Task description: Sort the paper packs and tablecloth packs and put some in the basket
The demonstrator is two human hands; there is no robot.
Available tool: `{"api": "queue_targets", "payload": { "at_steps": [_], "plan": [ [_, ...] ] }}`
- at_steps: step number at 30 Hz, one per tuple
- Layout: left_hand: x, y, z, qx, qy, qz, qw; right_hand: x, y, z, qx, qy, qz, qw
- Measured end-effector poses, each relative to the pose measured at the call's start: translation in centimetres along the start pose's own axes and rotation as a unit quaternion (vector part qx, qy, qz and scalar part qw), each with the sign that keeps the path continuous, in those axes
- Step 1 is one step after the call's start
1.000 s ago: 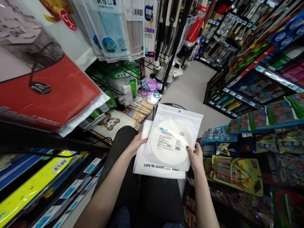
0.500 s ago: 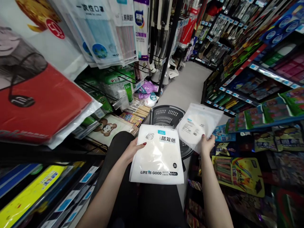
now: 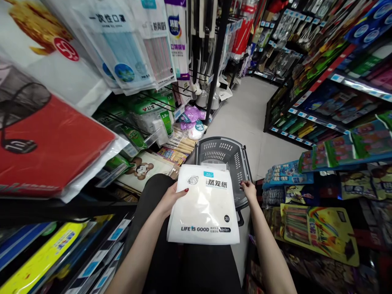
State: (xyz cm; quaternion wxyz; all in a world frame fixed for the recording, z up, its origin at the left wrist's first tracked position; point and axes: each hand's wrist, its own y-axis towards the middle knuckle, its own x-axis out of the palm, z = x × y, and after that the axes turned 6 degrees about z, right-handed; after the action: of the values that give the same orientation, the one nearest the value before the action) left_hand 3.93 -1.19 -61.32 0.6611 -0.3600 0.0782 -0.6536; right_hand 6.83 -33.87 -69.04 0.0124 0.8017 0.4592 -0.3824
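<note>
Packet (image 3: 203, 208) hides the near part of basket (image 3: 229, 149) and most fingers of left hand (image 3: 168, 200) at its 10 o'clock; can't tell if right hand (image 3: 249, 191) at 2 o'clock touches the basket rim. Frame cuts red bag (image 3: 61, 151) at 9 o'clock, both forearms (image 3: 139, 247) at 6. Utensils (image 3: 277, 57) at 1 o'clock too small, blurred.

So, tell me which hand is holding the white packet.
The left hand, its red-nailed thumb on the white packet; no packet shows in the right hand, by the rim of the basket.
</note>
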Motion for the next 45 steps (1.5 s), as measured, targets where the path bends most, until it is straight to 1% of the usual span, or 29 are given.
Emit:
{"api": "queue_targets", "payload": {
  "at_steps": [3, 5, 7, 10, 12, 14, 17, 21, 23, 26, 29, 31, 33, 34, 36, 37, 39, 42, 44, 45],
  "plan": [
    [-0.1, 0.2, -0.2, 0.007, 0.001, -0.011, 1.0, -0.8, -4.0, -0.3, -0.028, 0.049, -0.108, 0.993],
    [-0.2, 0.3, -0.3, 0.013, 0.001, -0.021, 1.0, -1.3, -7.1, -0.5, -0.049, 0.074, -0.155, 0.984],
    [-0.3, 0.2, -0.4, 0.014, 0.002, -0.03, 0.999, -1.7, -9.6, -0.8, -0.077, 0.106, -0.163, 0.978],
    [-0.4, 0.1, -0.5, 0.017, 0.003, -0.043, 0.999, -1.8, -11.8, -1.1, -0.1, 0.149, -0.125, 0.976],
    [-0.5, 0.1, -0.6, 0.023, 0.001, -0.044, 0.999, -1.7, -12.1, -1.0, -0.082, 0.163, -0.103, 0.978],
    [-0.6, 0.1, -0.7, 0.027, -0.004, -0.043, 0.999, -1.7, -12.0, -0.8, -0.051, 0.182, -0.1, 0.977],
    [-0.7, 0.1, -0.7, 0.028, -0.012, -0.049, 0.998, -1.7, -12.1, -0.5, -0.019, 0.21, -0.106, 0.972],
    [-0.8, 0.1, -0.7, 0.034, -0.01, -0.054, 0.998, -1.7, -12.8, -0.8, 0.006, 0.228, -0.134, 0.964],
    [-0.8, 0.0, -0.7, 0.038, -0.01, -0.055, 0.998, -1.5, -13.1, -1.0, 0.008, 0.232, -0.137, 0.963],
    [-0.8, 0.0, -0.6, 0.037, -0.018, -0.057, 0.998, -1.4, -13.1, -1.1, -0.018, 0.223, -0.106, 0.969],
    [-0.9, 0.0, -0.6, 0.034, -0.028, -0.053, 0.998, -1.6, -13.0, -1.0, -0.06, 0.177, -0.083, 0.979],
    [-0.9, 0.0, -0.6, 0.034, -0.032, -0.055, 0.997, -1.9, -13.1, -1.0, -0.099, 0.114, -0.058, 0.987],
    [-0.9, 0.1, -0.7, 0.038, -0.031, -0.057, 0.997, -2.4, -13.2, -1.1, -0.152, 0.017, -0.006, 0.988],
    [-0.9, 0.2, -0.7, 0.042, -0.029, -0.056, 0.997, -2.7, -13.2, -1.2, -0.176, -0.035, 0.023, 0.984],
    [-0.9, 0.3, -0.9, 0.05, -0.025, -0.053, 0.997, -3.7, -12.9, -1.6, -0.205, -0.113, 0.065, 0.97],
    [-1.0, 0.3, -0.9, 0.053, -0.023, -0.054, 0.997, -4.4, -12.7, -1.9, -0.209, -0.127, 0.075, 0.967],
    [-1.1, 0.4, -1.1, 0.054, -0.023, -0.056, 0.997, -6.5, -12.3, -2.6, -0.198, -0.109, 0.084, 0.971],
    [-1.2, 0.5, -1.1, 0.048, -0.027, -0.059, 0.997, -11.2, -12.8, -5.0, -0.186, -0.06, 0.093, 0.976],
    [-1.2, 0.5, -1.1, 0.046, -0.027, -0.059, 0.997, -14.4, -14.6, -7.6, -0.202, -0.083, 0.102, 0.971],
    [-1.1, 0.4, -1.1, 0.045, -0.025, -0.058, 0.997, -15.6, -15.9, -9.1, -0.218, -0.123, 0.124, 0.96]
  ]
}}
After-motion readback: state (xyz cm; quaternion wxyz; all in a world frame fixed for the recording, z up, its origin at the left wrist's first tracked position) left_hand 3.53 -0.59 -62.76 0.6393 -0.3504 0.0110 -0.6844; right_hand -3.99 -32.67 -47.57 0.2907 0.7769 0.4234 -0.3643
